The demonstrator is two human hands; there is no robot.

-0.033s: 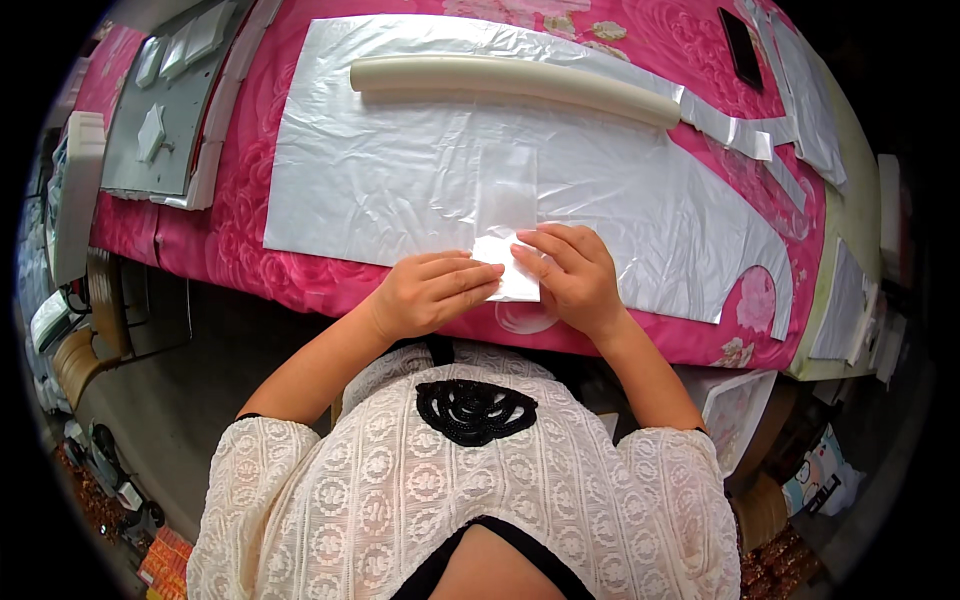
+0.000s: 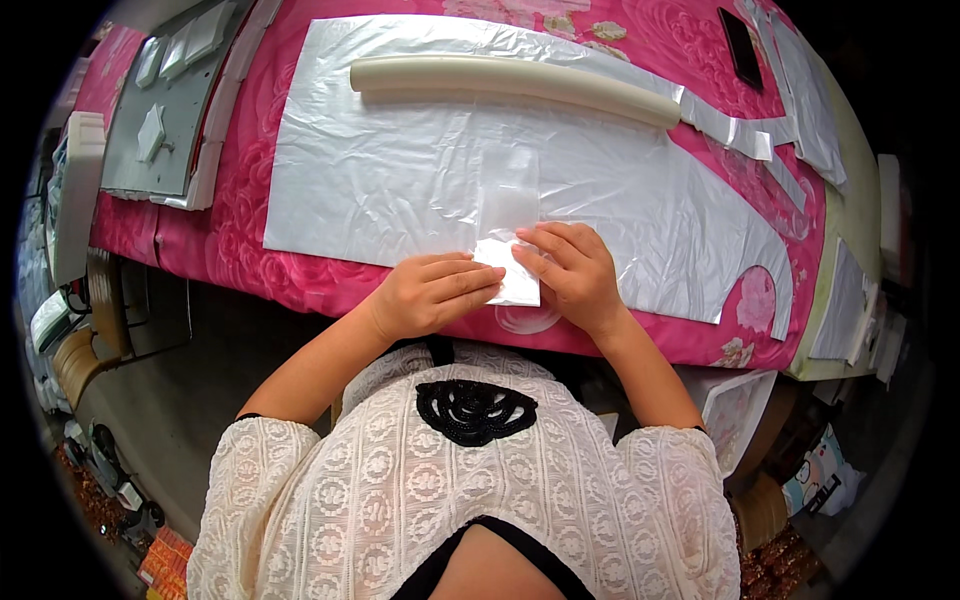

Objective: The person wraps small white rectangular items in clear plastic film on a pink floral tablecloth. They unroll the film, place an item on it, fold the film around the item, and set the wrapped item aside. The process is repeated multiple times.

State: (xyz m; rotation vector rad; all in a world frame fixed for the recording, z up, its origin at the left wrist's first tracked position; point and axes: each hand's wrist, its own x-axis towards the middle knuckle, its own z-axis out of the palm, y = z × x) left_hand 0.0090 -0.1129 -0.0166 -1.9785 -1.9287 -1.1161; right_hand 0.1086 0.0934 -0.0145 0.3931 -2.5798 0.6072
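A small folded piece of shiny white film lies at the near edge of the table, between my two hands. From its far end a translucent strip runs away from me over a large silvery-white plastic sheet. My left hand comes from the left, its fingertips pressed together on the film's left side. Opposite it, my right hand has bent fingers on the film's right edge. Both hands look closed on the film, though their undersides are hidden.
A long cream roll lies across the sheet's far part. Beyond it are a black phone and scraps of film. A grey board with small white packets sits at the left. A pink floral cloth covers the table.
The folded film and its strip have shifted very slightly toward me. Both hands stay in nearly the same place.
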